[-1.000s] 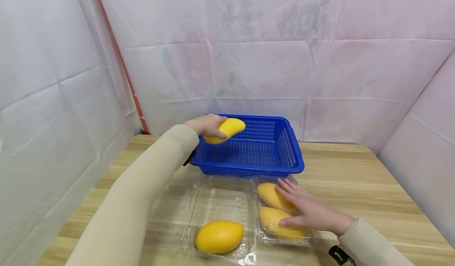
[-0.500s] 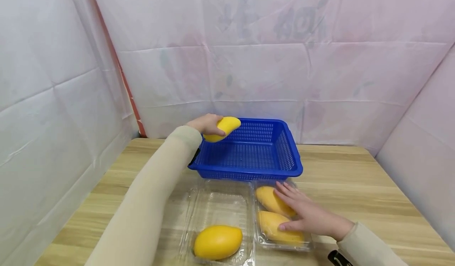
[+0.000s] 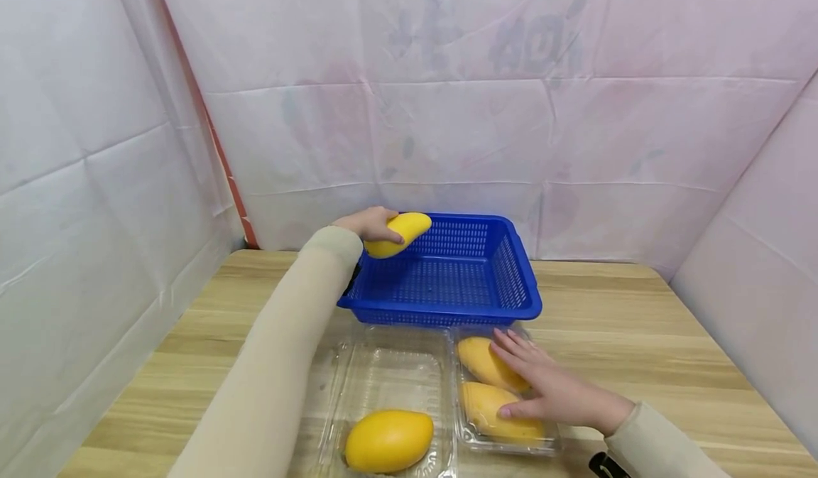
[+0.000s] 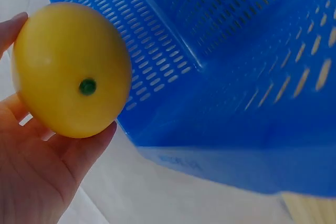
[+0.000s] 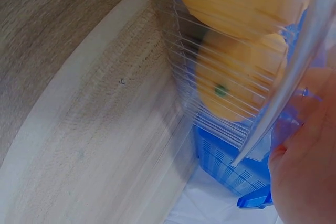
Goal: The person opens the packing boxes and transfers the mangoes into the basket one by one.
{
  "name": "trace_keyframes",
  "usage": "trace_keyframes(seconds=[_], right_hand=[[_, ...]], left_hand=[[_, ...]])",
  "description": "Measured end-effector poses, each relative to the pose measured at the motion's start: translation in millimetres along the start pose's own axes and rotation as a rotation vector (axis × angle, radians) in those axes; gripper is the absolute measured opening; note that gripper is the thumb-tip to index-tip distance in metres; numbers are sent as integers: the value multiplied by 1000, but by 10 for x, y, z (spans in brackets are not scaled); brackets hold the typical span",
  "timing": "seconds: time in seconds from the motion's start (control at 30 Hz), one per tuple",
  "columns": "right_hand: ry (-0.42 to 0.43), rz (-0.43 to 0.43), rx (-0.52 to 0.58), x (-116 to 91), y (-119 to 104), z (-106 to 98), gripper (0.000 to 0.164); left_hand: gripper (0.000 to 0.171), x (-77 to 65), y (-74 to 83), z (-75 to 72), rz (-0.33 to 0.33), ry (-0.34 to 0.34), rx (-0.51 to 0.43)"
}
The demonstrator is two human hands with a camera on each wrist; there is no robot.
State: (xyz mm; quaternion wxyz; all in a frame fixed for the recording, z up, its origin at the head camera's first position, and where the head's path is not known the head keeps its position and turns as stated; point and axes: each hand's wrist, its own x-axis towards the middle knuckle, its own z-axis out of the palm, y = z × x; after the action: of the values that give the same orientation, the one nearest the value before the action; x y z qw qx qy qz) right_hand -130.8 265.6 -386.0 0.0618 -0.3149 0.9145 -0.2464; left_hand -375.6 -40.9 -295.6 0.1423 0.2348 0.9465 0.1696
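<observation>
My left hand (image 3: 369, 225) grips a yellow mango (image 3: 410, 228) over the left side of a blue plastic basket (image 3: 441, 314). In the left wrist view, the fingers and thumb wrap around this mango (image 4: 73, 72), and its green stem end faces the camera. My right hand (image 3: 559, 393) rests with spread fingers on a clear plastic box (image 3: 511, 447). Inside that box, two mangoes (image 3: 488, 364) show through the plastic. Left of it, another clear box (image 3: 399, 371) stands open, with one mango (image 3: 390, 441) at its near end.
The basket stands on a wooden table (image 3: 613, 322), right behind the boxes, and holds no fruit. The open box's clear lid (image 3: 322, 382) lies out to the left, partly behind my left sleeve. Pale sheets (image 3: 460, 137) hang around the table's back and sides.
The head view has shifted slightly, so the basket and boxes sit a little lower and farther left. My left hand still holds the mango over the basket; my right hand stays on the box.
</observation>
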Motion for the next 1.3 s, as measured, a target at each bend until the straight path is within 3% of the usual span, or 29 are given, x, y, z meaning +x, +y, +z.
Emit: trace_keyframes(seconds=[0.3, 0.67, 0.93, 1.3], right_hand=[[10, -2, -19, -14, 17, -3, 85], [7, -9, -16, 8, -11, -11, 86], [4, -5, -15, -3, 9, -2, 87], [3, -24, -30, 23, 5, 32, 85]], left_hand=[[76, 57, -12, 86, -75, 1, -54], [72, 107, -44, 166, -113, -43, -22], [72, 144, -1, 183, -195, -68, -19], [71, 226, -81, 281, -204, -53, 0]])
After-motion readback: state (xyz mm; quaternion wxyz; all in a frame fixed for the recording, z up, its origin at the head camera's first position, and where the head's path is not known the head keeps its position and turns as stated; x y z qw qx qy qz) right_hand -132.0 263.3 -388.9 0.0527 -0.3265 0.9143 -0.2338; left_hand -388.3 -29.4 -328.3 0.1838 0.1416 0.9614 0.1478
